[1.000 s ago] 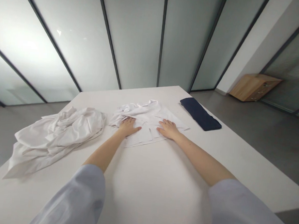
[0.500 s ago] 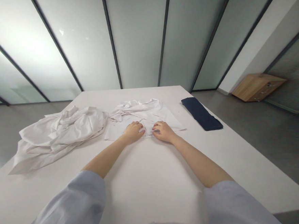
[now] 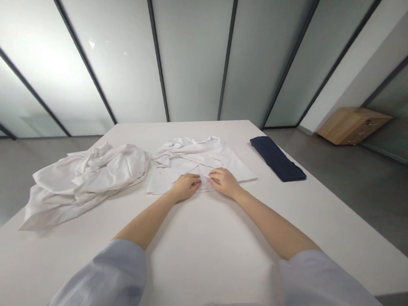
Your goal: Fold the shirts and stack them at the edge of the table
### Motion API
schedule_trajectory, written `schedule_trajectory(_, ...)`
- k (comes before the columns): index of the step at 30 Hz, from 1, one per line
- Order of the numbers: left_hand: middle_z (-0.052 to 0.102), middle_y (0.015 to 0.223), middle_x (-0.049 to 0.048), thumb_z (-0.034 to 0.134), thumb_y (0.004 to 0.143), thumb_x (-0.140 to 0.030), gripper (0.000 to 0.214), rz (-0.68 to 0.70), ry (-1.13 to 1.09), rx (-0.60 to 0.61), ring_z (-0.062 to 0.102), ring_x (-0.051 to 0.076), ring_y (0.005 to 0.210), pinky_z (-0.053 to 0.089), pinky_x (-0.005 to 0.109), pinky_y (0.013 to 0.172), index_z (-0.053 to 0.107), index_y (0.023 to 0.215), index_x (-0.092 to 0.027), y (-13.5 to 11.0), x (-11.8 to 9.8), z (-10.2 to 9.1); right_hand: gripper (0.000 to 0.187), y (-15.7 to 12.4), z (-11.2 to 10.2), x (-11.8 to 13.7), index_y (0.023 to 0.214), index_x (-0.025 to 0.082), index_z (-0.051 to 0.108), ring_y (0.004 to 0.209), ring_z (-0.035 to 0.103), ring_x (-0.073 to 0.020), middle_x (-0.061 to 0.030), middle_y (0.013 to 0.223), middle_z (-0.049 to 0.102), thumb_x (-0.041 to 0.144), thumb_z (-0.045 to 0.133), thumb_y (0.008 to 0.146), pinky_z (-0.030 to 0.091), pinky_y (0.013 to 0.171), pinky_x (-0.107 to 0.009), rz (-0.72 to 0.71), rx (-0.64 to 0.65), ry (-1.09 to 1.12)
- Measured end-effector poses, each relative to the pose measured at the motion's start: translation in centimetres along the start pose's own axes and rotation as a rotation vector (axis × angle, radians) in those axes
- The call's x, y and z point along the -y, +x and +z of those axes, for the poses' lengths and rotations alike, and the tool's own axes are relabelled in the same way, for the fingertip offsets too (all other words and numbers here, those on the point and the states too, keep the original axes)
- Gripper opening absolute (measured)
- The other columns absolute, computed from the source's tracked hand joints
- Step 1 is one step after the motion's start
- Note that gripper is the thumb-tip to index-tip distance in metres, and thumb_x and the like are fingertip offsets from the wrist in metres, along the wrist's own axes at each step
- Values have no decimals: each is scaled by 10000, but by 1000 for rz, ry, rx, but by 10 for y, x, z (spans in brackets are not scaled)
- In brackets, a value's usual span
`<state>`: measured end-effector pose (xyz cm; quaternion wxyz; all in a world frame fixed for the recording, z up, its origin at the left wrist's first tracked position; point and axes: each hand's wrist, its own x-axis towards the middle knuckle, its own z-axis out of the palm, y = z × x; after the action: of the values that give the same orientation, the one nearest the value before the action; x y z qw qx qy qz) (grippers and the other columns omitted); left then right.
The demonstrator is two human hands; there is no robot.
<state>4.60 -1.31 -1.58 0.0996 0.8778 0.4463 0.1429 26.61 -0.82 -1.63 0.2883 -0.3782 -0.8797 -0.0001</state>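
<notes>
A white garment (image 3: 196,159) lies partly flattened on the white table (image 3: 218,247), its far part still rumpled. My left hand (image 3: 185,187) and my right hand (image 3: 224,181) sit close together on its near edge. Both have their fingers curled and pinch the white fabric at the middle of that edge. My forearms reach out from light blue sleeves.
A crumpled heap of white cloth (image 3: 83,179) lies on the left side of the table. A folded dark navy cloth (image 3: 276,159) rests near the right edge. Frosted glass panels stand behind the table. A wooden cabinet (image 3: 352,125) stands on the grey floor at the far right.
My hands lay flat and apart on the garment; they have drawn together toward the middle and curled into pinches on the fabric's near edge. The near part of the garment looks flatter.
</notes>
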Motion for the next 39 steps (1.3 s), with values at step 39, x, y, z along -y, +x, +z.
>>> schedule_trajectory(39, 729, 892, 92, 452, 905, -416, 504, -355, 192, -96, 679, 253, 922, 468, 340, 820, 500, 1347, -176, -2, 6, -12, 260, -5, -19, -28, 824, 188, 703, 846, 629, -228, -95, 847, 720, 282, 477, 912, 402, 779, -315, 428, 155, -249)
